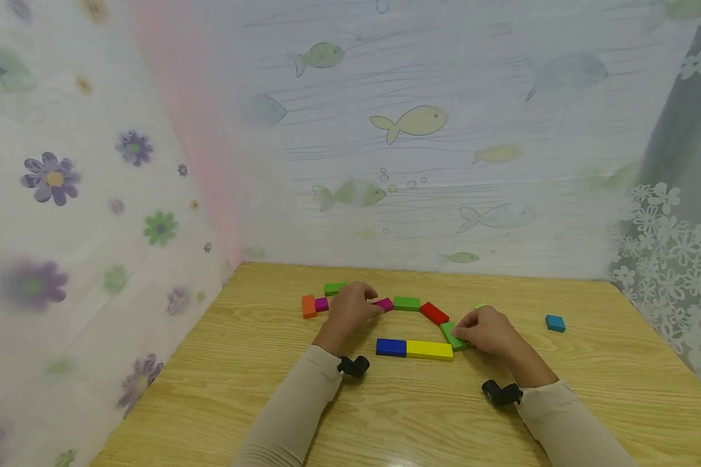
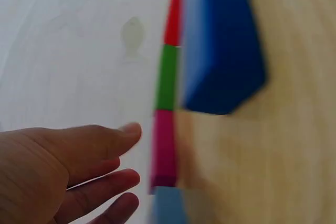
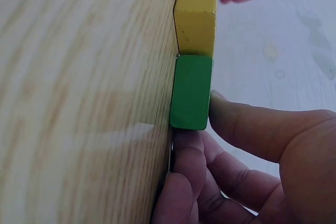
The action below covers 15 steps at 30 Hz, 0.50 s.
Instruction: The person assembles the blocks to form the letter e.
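Note:
Coloured blocks form a curved row on the wooden table. My left hand (image 1: 353,306) hovers beside a magenta block (image 1: 385,304), its thumb and fingers spread apart in the left wrist view with nothing between them. A light blue block (image 2: 169,205) adjoins that magenta one there. Onward along the row come a green block (image 1: 406,303) and a red block (image 1: 434,313). At the row's right end my right hand (image 1: 489,329) pinches another green block (image 1: 452,336) between thumb and fingers; it meets the end of a yellow block (image 1: 429,350). A blue block (image 1: 391,347) continues the straight front line.
Left of my left hand lie an orange block (image 1: 308,307), a small magenta block (image 1: 322,304) and a green block (image 1: 335,288). A teal block (image 1: 555,323) sits alone at the right. Behind the right hand, a light green piece (image 1: 479,306) is mostly hidden. Patterned curtains (image 1: 420,194) border the table.

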### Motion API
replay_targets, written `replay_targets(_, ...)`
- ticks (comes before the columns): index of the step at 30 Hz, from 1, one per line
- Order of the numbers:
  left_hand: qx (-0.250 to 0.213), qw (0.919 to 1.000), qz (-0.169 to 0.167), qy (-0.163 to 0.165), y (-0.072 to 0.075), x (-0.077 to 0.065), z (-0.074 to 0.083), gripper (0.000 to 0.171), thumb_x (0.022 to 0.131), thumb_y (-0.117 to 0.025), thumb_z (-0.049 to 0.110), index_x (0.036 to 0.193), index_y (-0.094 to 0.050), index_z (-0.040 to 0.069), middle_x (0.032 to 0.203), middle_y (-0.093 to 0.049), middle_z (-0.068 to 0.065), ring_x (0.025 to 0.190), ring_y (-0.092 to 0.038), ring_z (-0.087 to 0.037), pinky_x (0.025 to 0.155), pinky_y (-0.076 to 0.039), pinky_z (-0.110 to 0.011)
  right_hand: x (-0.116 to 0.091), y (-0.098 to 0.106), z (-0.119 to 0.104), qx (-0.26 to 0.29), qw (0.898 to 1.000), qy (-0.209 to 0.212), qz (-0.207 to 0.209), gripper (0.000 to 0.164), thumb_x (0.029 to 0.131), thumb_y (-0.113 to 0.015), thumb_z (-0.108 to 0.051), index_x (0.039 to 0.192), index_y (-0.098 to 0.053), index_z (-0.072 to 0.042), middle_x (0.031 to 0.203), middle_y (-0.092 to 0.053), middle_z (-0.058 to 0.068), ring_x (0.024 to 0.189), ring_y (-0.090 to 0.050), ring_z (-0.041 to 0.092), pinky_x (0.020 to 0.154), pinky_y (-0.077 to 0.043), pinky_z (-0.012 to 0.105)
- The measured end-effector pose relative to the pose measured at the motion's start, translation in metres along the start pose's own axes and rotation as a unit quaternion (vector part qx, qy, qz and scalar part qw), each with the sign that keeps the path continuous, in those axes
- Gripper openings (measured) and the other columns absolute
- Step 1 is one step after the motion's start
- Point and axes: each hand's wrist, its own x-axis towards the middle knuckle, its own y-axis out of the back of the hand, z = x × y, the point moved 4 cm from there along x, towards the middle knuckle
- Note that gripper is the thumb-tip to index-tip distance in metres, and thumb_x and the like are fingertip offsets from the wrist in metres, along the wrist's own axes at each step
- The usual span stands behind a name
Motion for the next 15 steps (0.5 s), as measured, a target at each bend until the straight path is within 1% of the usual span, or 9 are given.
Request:
replay_targets(2,-0.022,0.9997,0.007,0.000,0.009,0.001,-0.001,0.033,0.090,-0.083,0.030,0.119,-0.077,0.015,0.117,-0.075,-0.001,0.106,-0.069,-0.023,0.089,-0.057,-0.043,0.000,0.000,0.000,0.000,1.000,-0.004,0.000,0.024,0.096,-0.073,-0.025,0.105,-0.076,-0.003,0.088,-0.069,0.006,0.074,-0.060,0.018,0.064,-0.051,0.030)
replay_targets(4,-0.036,0.9991,0.023,0.000,0.020,0.002,-0.002,0.033,0.091,-0.082,0.030,0.119,-0.077,0.014,0.115,-0.075,-0.001,0.106,-0.069,-0.024,0.089,-0.057,-0.044,-0.001,0.000,0.000,0.000,1.000,-0.002,0.000,0.024,0.097,-0.073,-0.025,0.105,-0.076,-0.003,0.088,-0.069,0.006,0.074,-0.060,0.018,0.064,-0.051,0.031)
replay_targets(7,-0.035,0.9983,0.048,0.002,0.034,0.002,-0.007,0.029,0.091,-0.081,0.029,0.115,-0.078,0.013,0.110,-0.075,-0.002,0.104,-0.069,-0.024,0.087,-0.057,-0.044,-0.002,0.001,-0.001,0.000,1.000,-0.002,0.001,0.024,0.097,-0.074,-0.025,0.105,-0.076,-0.003,0.088,-0.069,0.006,0.074,-0.060,0.018,0.064,-0.051,0.031)
replay_targets(9,-0.031,0.9980,0.055,0.009,0.039,0.002,-0.010,0.027,0.091,-0.081,0.028,0.113,-0.078,0.013,0.107,-0.075,-0.002,0.101,-0.069,-0.023,0.086,-0.057,-0.043,-0.002,0.002,-0.002,0.001,1.000,-0.003,0.001,0.024,0.097,-0.074,-0.025,0.105,-0.076,-0.003,0.089,-0.070,0.006,0.074,-0.060,0.018,0.064,-0.051,0.031)
replay_targets(12,-0.019,0.9985,0.049,0.015,0.043,0.001,-0.017,0.026,0.091,-0.082,0.028,0.111,-0.079,0.012,0.106,-0.075,-0.004,0.099,-0.069,-0.023,0.084,-0.057,-0.042,-0.001,0.001,-0.001,0.001,1.000,-0.003,-0.001,0.024,0.097,-0.073,-0.025,0.106,-0.076,-0.002,0.089,-0.070,0.006,0.075,-0.060,0.018,0.064,-0.051,0.030)
replay_targets(15,0.008,0.9996,0.023,0.017,0.042,0.001,-0.023,0.029,0.090,-0.083,0.030,0.113,-0.079,0.011,0.109,-0.075,-0.004,0.101,-0.069,-0.024,0.086,-0.057,-0.042,-0.001,0.001,-0.001,0.002,1.000,-0.003,-0.001,0.024,0.096,-0.074,-0.025,0.105,-0.076,-0.002,0.089,-0.070,0.006,0.075,-0.060,0.018,0.065,-0.051,0.030)
